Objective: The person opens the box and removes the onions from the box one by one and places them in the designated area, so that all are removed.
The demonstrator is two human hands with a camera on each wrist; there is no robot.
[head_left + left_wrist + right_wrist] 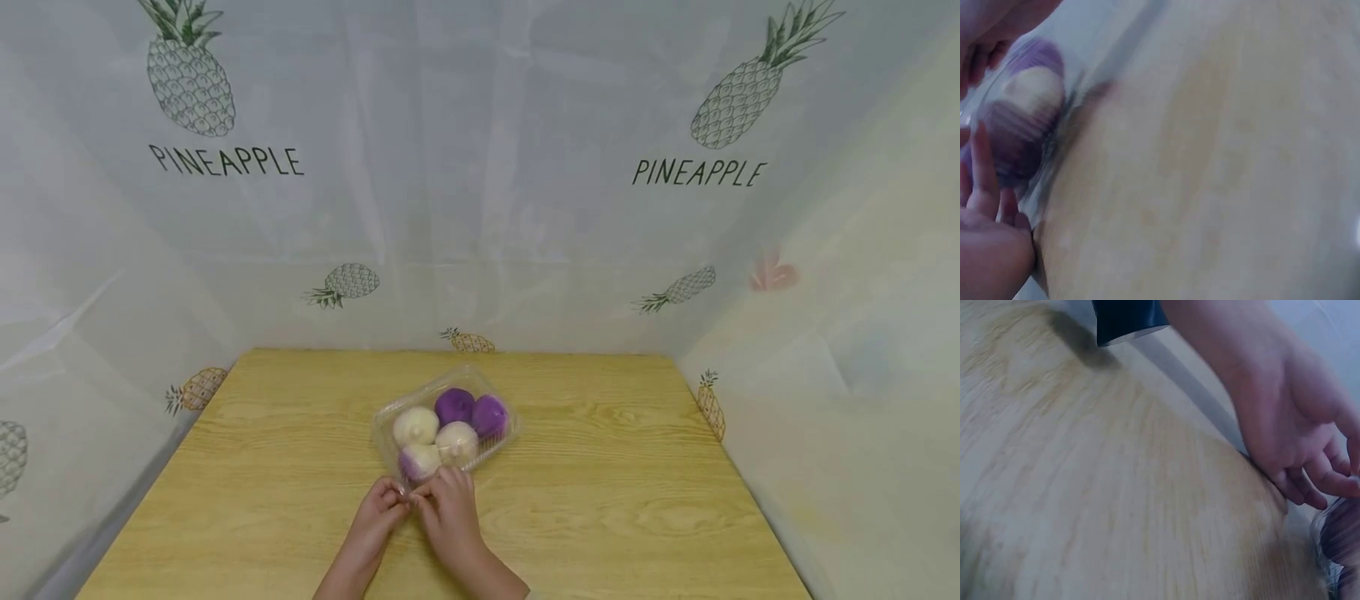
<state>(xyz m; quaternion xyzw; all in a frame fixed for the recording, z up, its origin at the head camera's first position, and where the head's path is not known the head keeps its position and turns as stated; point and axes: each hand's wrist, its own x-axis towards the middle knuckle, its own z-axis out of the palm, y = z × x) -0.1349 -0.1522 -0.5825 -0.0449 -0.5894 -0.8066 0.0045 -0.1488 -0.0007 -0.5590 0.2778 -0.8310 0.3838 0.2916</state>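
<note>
A clear plastic food box (pixel 384 421) sits slightly turned on the table, with several round, bun-like balls inside. Deep purple balls (pixel 454 406) lie at its far right, and cream-white ones (pixel 416 427) lie at its left and middle. The nearest ball (pixel 419 462) is part cream, part purple. At the box's near corner, my left hand (pixel 372 518) pinches the plastic edge between thumb and curled fingers. My right hand (pixel 452 515) meets it from the other side and grips the same corner, its fingertips partly hiding the rim. Ribbed plastic overlaps the purple ball (pixel 1013 140) in the left wrist view.
The wood-grain table (pixel 615 483) extends to both sides of the box. Behind it hangs a pale curtain (pixel 465 183) with pineapple prints, and similar sheets enclose the left and right. A dark blue cylinder-like piece (pixel 1127 322) shows at the top of the right wrist view.
</note>
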